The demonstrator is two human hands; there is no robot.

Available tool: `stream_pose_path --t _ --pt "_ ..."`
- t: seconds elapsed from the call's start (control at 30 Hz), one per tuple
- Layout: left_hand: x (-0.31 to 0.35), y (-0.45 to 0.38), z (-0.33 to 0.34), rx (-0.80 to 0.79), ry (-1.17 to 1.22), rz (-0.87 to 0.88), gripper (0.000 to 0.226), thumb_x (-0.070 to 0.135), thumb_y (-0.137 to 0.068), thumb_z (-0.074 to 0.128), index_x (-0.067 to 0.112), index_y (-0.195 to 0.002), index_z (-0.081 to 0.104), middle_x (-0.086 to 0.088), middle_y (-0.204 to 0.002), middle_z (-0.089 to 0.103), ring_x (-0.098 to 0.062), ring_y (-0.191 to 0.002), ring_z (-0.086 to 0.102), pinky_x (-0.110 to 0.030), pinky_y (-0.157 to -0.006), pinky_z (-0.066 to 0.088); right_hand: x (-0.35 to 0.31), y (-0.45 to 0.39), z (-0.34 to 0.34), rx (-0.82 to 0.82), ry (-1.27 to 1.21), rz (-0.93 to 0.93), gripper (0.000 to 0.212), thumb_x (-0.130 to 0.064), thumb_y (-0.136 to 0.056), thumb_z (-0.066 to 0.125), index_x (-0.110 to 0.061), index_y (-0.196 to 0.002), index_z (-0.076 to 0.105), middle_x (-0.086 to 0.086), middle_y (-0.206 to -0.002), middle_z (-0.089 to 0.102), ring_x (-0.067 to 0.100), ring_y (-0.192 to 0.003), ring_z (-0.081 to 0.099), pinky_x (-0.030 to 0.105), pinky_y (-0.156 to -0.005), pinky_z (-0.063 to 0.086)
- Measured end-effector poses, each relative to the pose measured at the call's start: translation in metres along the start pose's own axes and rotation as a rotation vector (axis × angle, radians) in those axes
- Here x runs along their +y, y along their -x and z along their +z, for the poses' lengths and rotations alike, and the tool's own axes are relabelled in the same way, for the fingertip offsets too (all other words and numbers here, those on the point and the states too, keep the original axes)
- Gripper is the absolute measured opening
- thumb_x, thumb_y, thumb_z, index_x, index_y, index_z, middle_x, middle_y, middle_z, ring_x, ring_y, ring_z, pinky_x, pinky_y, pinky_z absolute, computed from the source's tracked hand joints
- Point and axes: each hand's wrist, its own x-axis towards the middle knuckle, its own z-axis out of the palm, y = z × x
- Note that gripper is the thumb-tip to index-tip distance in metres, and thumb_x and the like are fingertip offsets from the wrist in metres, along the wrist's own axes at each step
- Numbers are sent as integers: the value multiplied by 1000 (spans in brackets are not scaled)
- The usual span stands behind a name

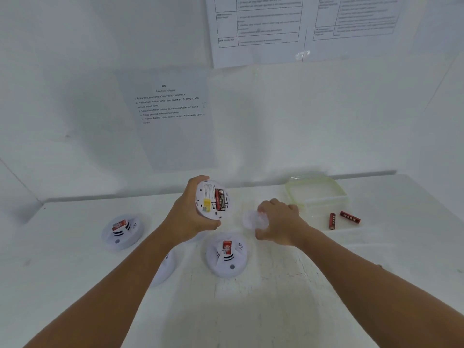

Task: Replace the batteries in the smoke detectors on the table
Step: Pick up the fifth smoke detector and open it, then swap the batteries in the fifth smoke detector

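We are looking straight into the back of a smoke detector (213, 200), lifted off the table and tipped up on its edge toward us. Its compartment lies open, and we can see red batteries (219, 199) seated inside, beside a yellow part. The left hand (190, 214) has it, fingers curled around the far rim and thumb hooked under the near edge, a firm wrap all the way round.

Just to the right, the right hand (278, 222) hovers low over the table, fingers bent in around a round white cover (254, 219). That piece is blurred, so we cannot tell how tightly it is gripped, but the fingers are closed about it.

Below the hands, a second detector (227, 254) sits face up on the white table (276, 310), red label showing. A third detector (123, 231) rests well off to the left, also face up. Part of a fourth detector (164, 270) peeks out from under the left forearm.

Out to the right, two loose red batteries (344, 219) lie on the table close together, near a clear container (316, 194) with a greenish rim. On the wall behind, an instruction sheet (168, 116) hangs, with printed tables (258, 28) higher up.
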Motion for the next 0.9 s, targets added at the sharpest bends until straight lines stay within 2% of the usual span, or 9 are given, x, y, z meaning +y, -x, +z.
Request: stream_pose_path --t 0.07,0.13,0.2,0.27,0.33,0.47,0.63,0.73,0.9 --pt "-1 1 3 -1 11 17 104 5 -63 93 40 -142 35 16 -122 61 -5 -107 66 -24 -80 59 -1 0 8 20 5 18 62 -56 -87 64 -30 -141 47 -6 -134 52 18 -125 52 41 -111 29" --pt "-1 2 7 -4 28 28 104 4 -63 93 38 -142 35 19 -123 60 0 -108 64 -21 -82 58 -7 -1 8 109 -156 -13 53 -54 -92 63 -33 -139 49 -6 -132 54 15 -121 55 42 -110 39" --pt "-2 3 11 -10 42 34 105 3 -63 93 39 -143 35 25 -120 60 1 -111 63 -22 -84 58 -20 -1 2 227 -424 -82 35 -43 -98 62 -33 -131 55 -6 -123 59 9 -107 60 35 -96 50" --pt "-2 4 14 -20 52 45 105 2 -63 92 39 -143 34 31 -117 59 -1 -112 63 -28 -87 60 -36 0 -7 290 -551 -148 22 -35 -101 60 -32 -123 60 -6 -116 61 3 -97 63 23 -83 51" --pt "-2 4 16 -24 71 61 106 1 -62 92 38 -143 35 31 -115 59 -5 -111 64 -35 -89 61 -50 0 -11 291 -556 -196 17 -33 -102 59 -34 -119 62 -7 -116 62 2 -95 64 18 -80 51" --pt "0 3 16 0 122 97 105 5 -61 92 37 -143 36 24 -117 62 -12 -109 67 -43 -88 62 -65 1 -10 311 -511 -207 22 -30 -102 60 -31 -124 63 -4 -118 61 6 -89 67 29 -83 58" --pt "2 5 9 -2 127 145 105 6 -61 93 37 -144 36 22 -118 61 -9 -108 66 -36 -86 62 -77 9 -19 333 -570 -131 23 -26 -99 64 -28 -122 62 -3 -117 63 7 -84 68 25 -79 57" --pt "5 7 10 9 104 174 105 8 -63 95 32 -146 35 11 -125 60 -11 -108 65 -28 -83 61 -79 11 -24 311 -574 -88 22 -25 -97 65 -30 -118 62 -2 -114 62 7 -82 68 20 -76 53" --pt "10 11 26 29 115 173 105 7 -64 95 29 -147 35 13 -126 58 1 -109 61 -19 -82 58 -72 23 -31 313 -645 -84 21 -22 -91 70 -26 -108 59 1 -106 62 15 -81 68 29 -70 59"
